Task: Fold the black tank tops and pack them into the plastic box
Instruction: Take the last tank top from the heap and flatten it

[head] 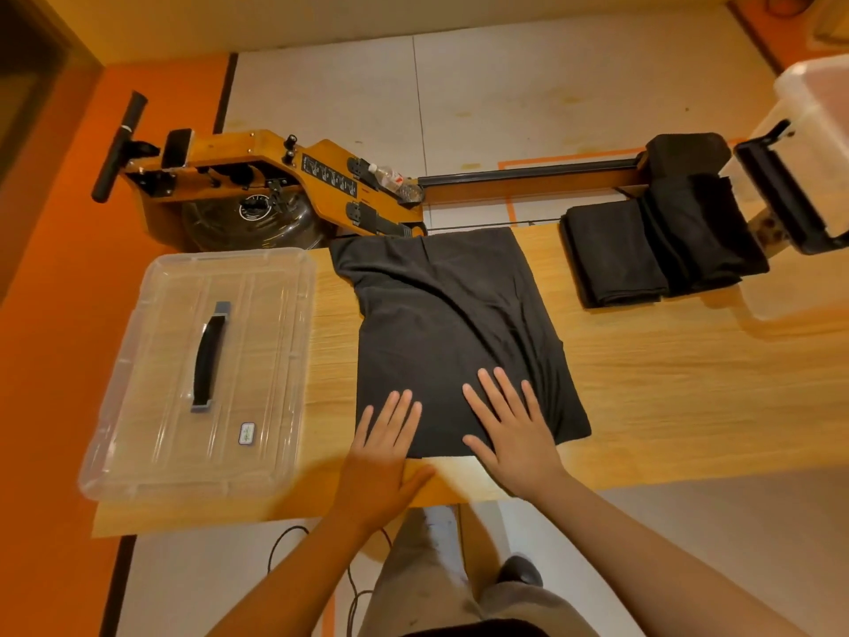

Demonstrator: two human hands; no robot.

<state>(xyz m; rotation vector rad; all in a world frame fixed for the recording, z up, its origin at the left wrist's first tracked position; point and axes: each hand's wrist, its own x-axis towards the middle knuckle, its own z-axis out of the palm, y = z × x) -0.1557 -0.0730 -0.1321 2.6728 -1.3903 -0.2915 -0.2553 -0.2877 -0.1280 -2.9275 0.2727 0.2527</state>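
A black tank top (452, 314) lies spread on the wooden table (666, 383), partly folded, with diagonal creases. My left hand (383, 457) lies flat on its near left corner with straight fingers. My right hand (510, 425) presses flat on the near edge beside it. At the back right lie two folded black tank tops (615, 255) side by side, one partly over the other. A clear plastic box lid (206, 370) with a black handle rests on the table's left end. A clear plastic box (813, 144) stands at the far right, partly cut off by the frame.
Behind the table stands a wooden rowing machine (275, 177) with a plastic bottle (395, 179) on it and a black seat (689, 154). A black cable (285, 540) runs on the floor near my legs. The table's near edge is just below my hands.
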